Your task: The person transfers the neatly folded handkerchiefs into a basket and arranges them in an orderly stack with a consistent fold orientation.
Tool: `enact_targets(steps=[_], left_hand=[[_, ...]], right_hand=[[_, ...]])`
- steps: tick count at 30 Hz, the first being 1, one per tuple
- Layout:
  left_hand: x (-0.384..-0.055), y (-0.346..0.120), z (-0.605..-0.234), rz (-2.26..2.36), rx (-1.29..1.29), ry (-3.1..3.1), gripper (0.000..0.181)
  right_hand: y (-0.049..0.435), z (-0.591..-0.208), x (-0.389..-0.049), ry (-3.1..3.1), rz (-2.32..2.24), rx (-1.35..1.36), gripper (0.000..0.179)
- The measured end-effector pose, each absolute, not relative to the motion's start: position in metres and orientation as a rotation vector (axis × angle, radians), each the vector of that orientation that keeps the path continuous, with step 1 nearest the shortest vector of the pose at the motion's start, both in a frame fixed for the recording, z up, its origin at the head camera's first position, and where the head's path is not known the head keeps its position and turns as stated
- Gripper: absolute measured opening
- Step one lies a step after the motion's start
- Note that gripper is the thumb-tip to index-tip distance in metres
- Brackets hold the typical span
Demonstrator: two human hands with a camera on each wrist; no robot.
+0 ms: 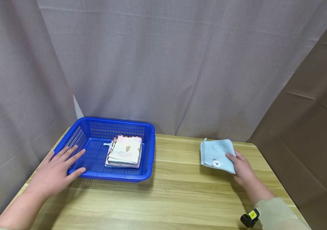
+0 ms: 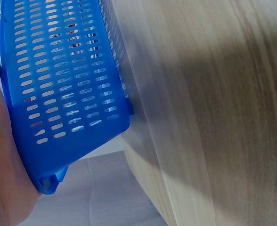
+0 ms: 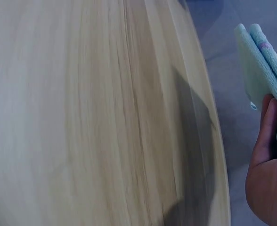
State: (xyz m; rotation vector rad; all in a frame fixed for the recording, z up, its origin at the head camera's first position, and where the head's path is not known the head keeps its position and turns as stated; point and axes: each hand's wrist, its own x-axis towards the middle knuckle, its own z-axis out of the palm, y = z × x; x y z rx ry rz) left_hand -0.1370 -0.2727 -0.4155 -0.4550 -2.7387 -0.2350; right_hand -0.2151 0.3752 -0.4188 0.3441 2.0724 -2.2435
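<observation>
My right hand [image 1: 243, 167] pinches a folded light-blue towel [image 1: 216, 155] by its right edge, thumb on top and fingers beneath. In the right wrist view the towel [image 3: 265, 70] is raised over the table, its folded layers seen edge-on. My left hand [image 1: 52, 172] lies with spread fingers across the near-left corner of a blue plastic basket [image 1: 111, 175]. The left wrist view has that hand [image 2: 6, 155] against the rim of the slotted basket [image 2: 49, 94]. Inside the basket sits a small stack of folded towels [image 1: 126, 150], a whitish patterned one with a red-brown checked edge on top.
A wooden table [image 1: 174, 198] carries the basket on its left side. Grey curtain [image 1: 157, 64] hangs behind and to the left, and a brown covering [image 1: 309, 127] rises along the right. A black wrist device [image 1: 249, 218] with a yellow mark sits by the right sleeve.
</observation>
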Motion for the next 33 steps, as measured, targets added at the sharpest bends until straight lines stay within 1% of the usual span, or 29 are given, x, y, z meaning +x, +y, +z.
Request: enact_targets(steps=[8,17,26,33], left_hand=[[-0.136,-0.272,-0.415,-0.230,-0.445,-2.751,0.066],[-0.134,-0.270,-0.417,-0.238,-0.449,-2.745,0.066],[-0.134,-0.270,-0.417,-0.244,-0.444,-2.716,0.065],[-0.136,-0.271,-0.417,-0.240,-0.445,-2.711,0.065]], right_hand=[[0.356,-0.418,-0.215,2.012,-2.259,0.316,0.069],[0.348,-0.425,-0.213,1.981,-2.267,0.334,0.065],[0.333,-0.417,-0.217,1.954,-2.306,0.329,0.065],[0.319,-0.413,-0.217,1.965,-2.316,0.292,0.058]])
